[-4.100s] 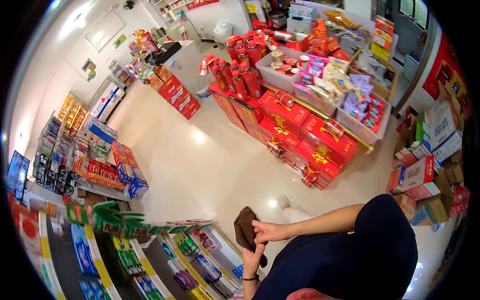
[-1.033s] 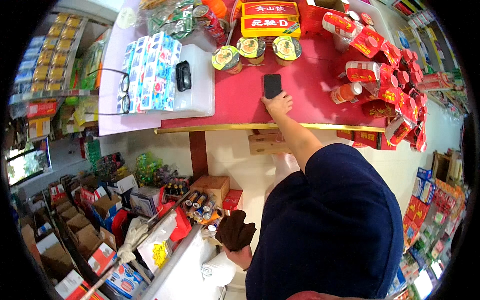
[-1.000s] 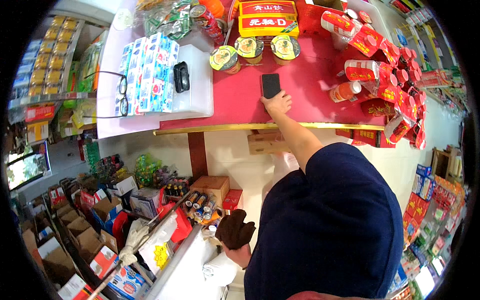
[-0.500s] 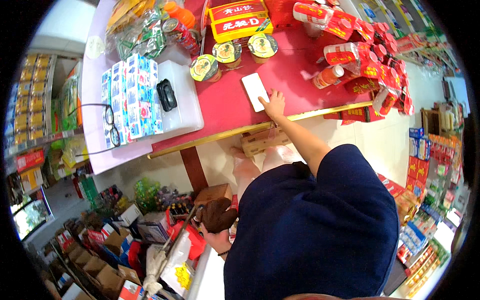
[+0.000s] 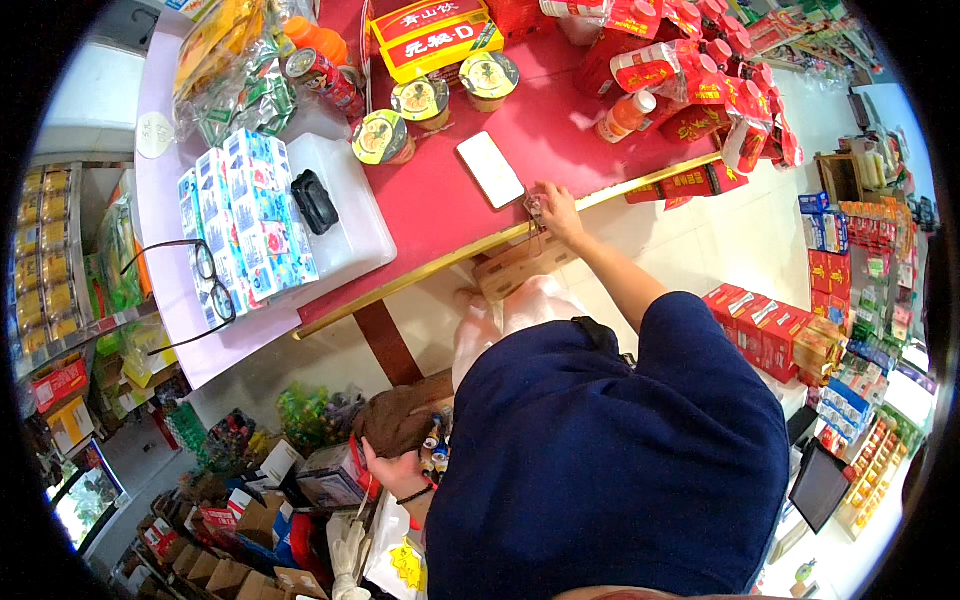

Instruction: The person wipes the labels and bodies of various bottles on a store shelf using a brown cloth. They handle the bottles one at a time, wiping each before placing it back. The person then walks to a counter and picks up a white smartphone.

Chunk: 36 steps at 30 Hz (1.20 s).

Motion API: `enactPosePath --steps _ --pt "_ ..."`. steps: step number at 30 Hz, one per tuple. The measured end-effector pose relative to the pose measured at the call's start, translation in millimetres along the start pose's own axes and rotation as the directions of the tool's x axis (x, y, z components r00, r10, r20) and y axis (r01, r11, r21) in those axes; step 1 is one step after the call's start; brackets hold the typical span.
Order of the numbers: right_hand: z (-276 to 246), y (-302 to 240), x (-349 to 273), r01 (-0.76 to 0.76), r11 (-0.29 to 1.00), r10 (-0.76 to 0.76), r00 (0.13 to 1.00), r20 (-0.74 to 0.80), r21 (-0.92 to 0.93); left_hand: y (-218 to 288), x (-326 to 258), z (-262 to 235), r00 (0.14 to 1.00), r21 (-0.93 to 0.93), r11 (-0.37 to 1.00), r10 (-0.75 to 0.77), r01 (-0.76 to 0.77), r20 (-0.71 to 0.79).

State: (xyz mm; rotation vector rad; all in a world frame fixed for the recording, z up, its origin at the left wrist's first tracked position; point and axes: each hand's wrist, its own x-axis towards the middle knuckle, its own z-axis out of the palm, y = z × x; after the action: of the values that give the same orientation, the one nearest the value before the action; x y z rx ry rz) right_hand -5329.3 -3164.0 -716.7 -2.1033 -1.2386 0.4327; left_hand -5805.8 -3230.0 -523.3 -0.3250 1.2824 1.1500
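Observation:
My left hand (image 5: 396, 474), with a dark bracelet on its wrist, is low on the left. It is closed on the edge of a soft brown cloth item (image 5: 392, 422); its exact kind is not clear. My right hand (image 5: 557, 211) is at the table's front edge, fingers pinched on a small shiny thing (image 5: 535, 206) with a thin cord hanging from it. Just beyond these fingers a white phone (image 5: 490, 170) lies flat on the red tabletop (image 5: 440, 205), apart from the hand.
On the table are noodle cups (image 5: 382, 137), a yellow-red box (image 5: 436, 38), tissue packs (image 5: 250, 210), eyeglasses (image 5: 207, 280), a black case (image 5: 315, 202), an orange bottle (image 5: 626, 117) and several red-capped bottles (image 5: 650, 68). Cardboard boxes (image 5: 240, 520) crowd the floor at left; red cartons (image 5: 757, 330) stand right.
My right hand has left the phone and now pinches the small shiny thing beside it. The brown cloth in my left hand has shifted up and left. The view has tilted slightly.

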Motion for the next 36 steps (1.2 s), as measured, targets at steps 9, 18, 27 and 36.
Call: enactPosePath --steps 9,18,27,36 --pt "-19 -5 4 0.152 0.988 -0.147 0.964 0.223 -0.002 -66 -18 24 0.999 0.065 0.997 0.027 -0.029 0.040" --pt "-12 15 16 0.433 0.901 -0.413 0.818 0.401 0.044 -98 -43 37 0.986 0.106 0.988 0.096 -0.111 0.133" --pt "-6 14 22 0.478 0.877 -0.447 0.784 0.432 0.040 -104 -47 53 0.996 -0.054 0.994 0.092 -0.091 0.003" --pt "-11 10 28 0.447 0.894 -0.400 0.782 0.478 0.018 -107 -37 28 0.956 0.269 0.920 0.254 -0.285 0.143"
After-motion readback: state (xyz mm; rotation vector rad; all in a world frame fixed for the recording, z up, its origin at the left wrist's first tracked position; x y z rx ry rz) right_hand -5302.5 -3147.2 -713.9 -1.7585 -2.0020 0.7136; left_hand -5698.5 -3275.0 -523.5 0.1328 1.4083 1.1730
